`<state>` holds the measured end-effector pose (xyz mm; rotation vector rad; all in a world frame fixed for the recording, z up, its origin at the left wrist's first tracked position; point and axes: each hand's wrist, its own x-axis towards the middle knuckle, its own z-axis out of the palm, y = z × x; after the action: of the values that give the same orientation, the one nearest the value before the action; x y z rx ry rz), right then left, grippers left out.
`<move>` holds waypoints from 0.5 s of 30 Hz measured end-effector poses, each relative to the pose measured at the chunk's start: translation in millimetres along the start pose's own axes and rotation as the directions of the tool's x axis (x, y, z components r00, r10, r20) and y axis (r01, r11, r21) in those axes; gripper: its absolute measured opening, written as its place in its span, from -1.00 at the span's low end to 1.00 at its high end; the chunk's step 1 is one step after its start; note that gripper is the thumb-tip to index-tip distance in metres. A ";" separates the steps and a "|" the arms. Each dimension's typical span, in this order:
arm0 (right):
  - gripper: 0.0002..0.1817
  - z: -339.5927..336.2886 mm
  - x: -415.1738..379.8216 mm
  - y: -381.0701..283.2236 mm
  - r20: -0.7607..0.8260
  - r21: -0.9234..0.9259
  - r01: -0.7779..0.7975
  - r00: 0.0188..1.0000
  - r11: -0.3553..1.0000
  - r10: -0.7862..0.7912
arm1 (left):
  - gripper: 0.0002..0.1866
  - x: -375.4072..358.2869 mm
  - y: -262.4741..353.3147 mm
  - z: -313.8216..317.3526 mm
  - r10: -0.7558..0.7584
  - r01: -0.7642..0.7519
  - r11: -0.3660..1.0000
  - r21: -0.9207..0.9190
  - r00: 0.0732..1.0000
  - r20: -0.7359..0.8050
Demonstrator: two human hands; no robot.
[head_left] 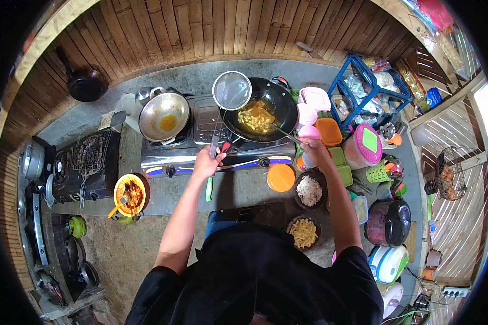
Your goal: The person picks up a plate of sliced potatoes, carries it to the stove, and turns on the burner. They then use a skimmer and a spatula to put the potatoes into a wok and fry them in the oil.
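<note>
My left hand (209,162) is closed round the handle of a round mesh strainer (231,90). The strainer is held at the left rim of a black wok (288,103), overlapping it in view. Pale food pieces (255,116) lie in brownish-yellow oil in the wok. My right hand (314,149) grips the long handle of a cooking spatula (285,133), whose far end reaches into the food; its blade is hard to make out. A green-handled knife (209,189) lies just below my left hand. The wok stands on a gas stove (200,162).
A metal pan (164,115) with a little oil sits on the left burner. An orange bowl of red sauce (130,195) is at left. Bowls of white food (309,191) and pale strips (303,233), plus an orange lid (281,177), are near my right arm. A blue rack (371,81) stands behind.
</note>
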<state>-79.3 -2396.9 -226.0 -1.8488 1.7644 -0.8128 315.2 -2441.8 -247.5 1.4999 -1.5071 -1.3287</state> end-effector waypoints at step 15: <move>-0.70 -19.9 3.2 -44.7 -0.222 -0.465 -0.199 0.969 0.863 0.104 | -0.77 -2.3 -1.5 -0.7 0.011 -0.011 1.000 0.005 1.000 -0.005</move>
<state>-60.5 -2395.3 -180.7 -1.9403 2.3786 -0.5267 316.7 -2439.6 -248.2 1.4951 -1.5138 -1.3148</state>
